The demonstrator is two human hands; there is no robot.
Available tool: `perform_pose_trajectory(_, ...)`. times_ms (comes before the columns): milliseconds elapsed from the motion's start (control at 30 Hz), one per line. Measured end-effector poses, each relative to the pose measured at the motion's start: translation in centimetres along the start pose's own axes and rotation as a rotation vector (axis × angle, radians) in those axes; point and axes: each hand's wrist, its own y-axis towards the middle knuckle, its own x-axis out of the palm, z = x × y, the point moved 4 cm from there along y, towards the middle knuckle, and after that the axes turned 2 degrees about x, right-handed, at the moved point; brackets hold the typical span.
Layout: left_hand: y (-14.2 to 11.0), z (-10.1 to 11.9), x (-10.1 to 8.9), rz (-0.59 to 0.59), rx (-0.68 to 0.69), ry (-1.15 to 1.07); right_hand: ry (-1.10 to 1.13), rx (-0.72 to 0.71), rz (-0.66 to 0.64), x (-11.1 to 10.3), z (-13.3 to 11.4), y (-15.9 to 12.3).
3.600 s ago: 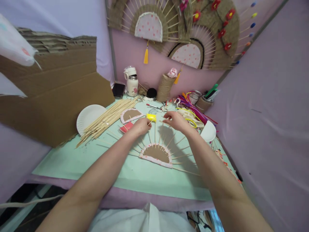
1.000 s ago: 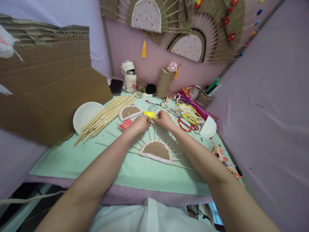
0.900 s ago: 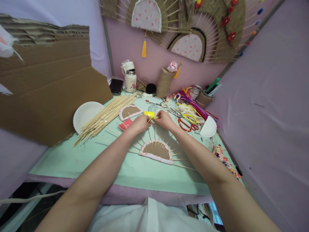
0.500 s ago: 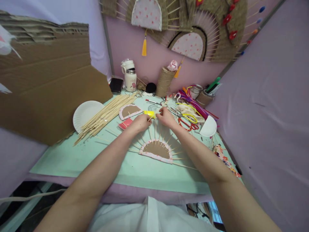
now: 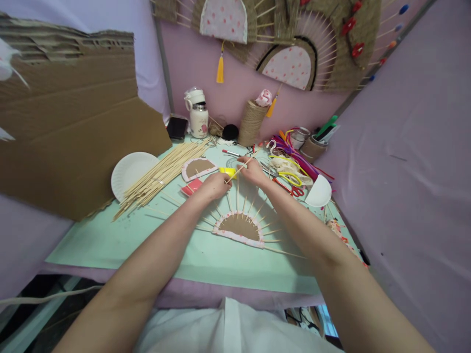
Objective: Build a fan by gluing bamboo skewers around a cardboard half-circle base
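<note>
A thin bamboo stick [image 5: 235, 174] slants up and right between my two hands. My left hand [image 5: 218, 186] is closed, pinching its lower end. My right hand [image 5: 252, 171] has its fingers closed around the stick further up, partly hiding it. Below them lies a half-round cardboard piece [image 5: 239, 226] edged in pink-dotted white cloth, with several sticks fanning out from its curved edge. A small yellow object [image 5: 228, 171] sits just behind my left hand, its kind unclear. Left of that hand is a red packet-like piece [image 5: 192, 187].
A bundle of bamboo sticks [image 5: 165, 174] overlaps a white paper plate [image 5: 128, 169] at left. Another half-round cardboard piece [image 5: 198, 169] lies behind. Red-handled scissors [image 5: 296, 192], yellow-handled scissors [image 5: 292, 179] and a twine spool [image 5: 252, 122] stand or lie beyond. A large cardboard sheet [image 5: 81, 127] rises at left.
The stick now shows at a slant across both hands. My right hand has turned slightly, its fingers reaching further left; my left hand has hardly moved.
</note>
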Motion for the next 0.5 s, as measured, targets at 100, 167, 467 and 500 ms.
perform_pose_trajectory(100, 0.1, 0.0, 0.1, -0.001, -0.008, -0.002, -0.053, 0.002, 0.003, -0.9, 0.8, -1.3)
perform_pose_trajectory(167, 0.1, 0.0, 0.1, -0.002, -0.016, -0.001, -0.094, 0.007, 0.009, -1.6, 1.4, -2.5)
perform_pose_trajectory(467, -0.1, 0.3, 0.1, -0.019, -0.017, 0.019, -0.179, -0.222, -0.156, -3.1, -0.7, -9.2)
perform_pose_trajectory(500, 0.0, 0.3, 0.1, -0.018, -0.013, 0.025, -0.185, -0.255, -0.173, -3.0, -1.3, -9.7)
